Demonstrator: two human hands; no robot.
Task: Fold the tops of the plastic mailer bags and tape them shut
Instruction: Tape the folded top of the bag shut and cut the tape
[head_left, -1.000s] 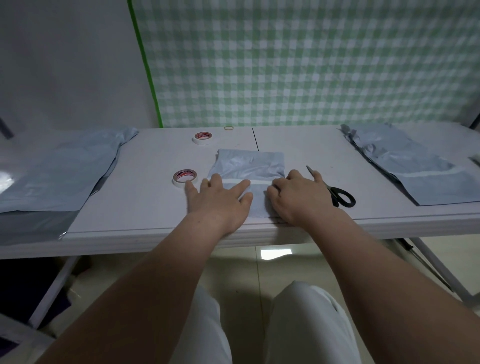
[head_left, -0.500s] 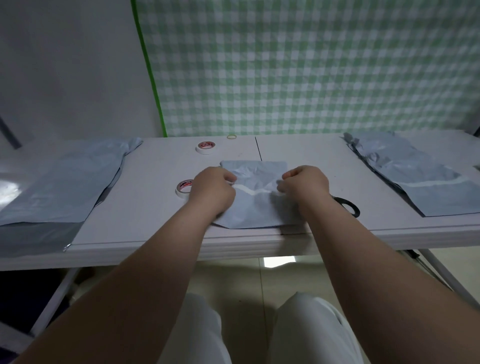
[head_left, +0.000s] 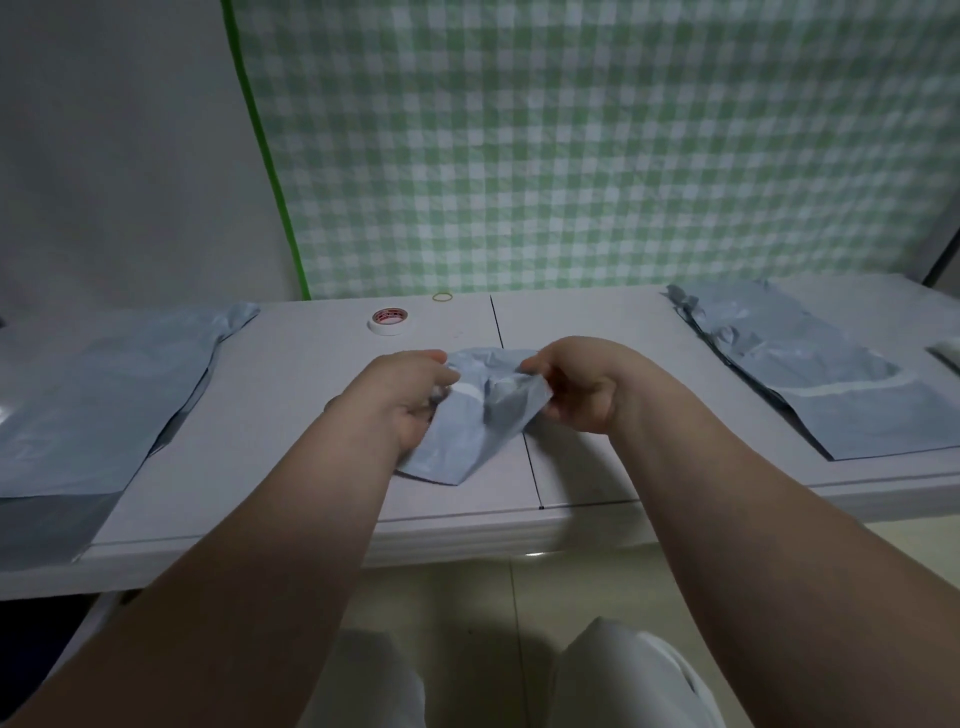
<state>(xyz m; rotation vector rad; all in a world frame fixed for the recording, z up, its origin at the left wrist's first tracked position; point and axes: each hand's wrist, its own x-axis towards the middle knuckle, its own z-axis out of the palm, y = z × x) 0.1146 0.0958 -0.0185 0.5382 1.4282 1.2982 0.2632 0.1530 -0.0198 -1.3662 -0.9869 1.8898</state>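
- trousers (head_left: 623, 675): pale, two knees at the bottom edge of my view, above a tiled floor (head_left: 467, 587).
- desk (head_left: 291, 415): white, with a dark seam running front to back down its middle.
- left hand (head_left: 402, 397): fingers curled, gripping the left side of the mailer bag (head_left: 483, 421) near its top.
- right hand (head_left: 576, 387): fingers curled, pinching the same bag's right side, level with the left hand.
- mailer bag: grey-blue plastic, held between both hands over the middle of the desk. The upper part is crumpled and a white strip shows beside the left hand. The lower corner hangs down to the desk; I cannot tell whether it touches.
- left pile of mailer bags (head_left: 98, 410): flat on the desk's left end, well apart from the hands.
- right pile of mailer bags (head_left: 831, 384): on the desk's right end, far ends crumpled, a white strip showing on top.
- tape roll (head_left: 390, 321): white with red print, lying flat beyond the left hand.
- rubber band (head_left: 442, 297): at the desk's back edge, near the tape roll.
- checked cloth (head_left: 597, 145): green and white, hanging behind the desk, with a green strip (head_left: 265, 156) down its left edge.
- wall (head_left: 119, 156): grey, left of the cloth.
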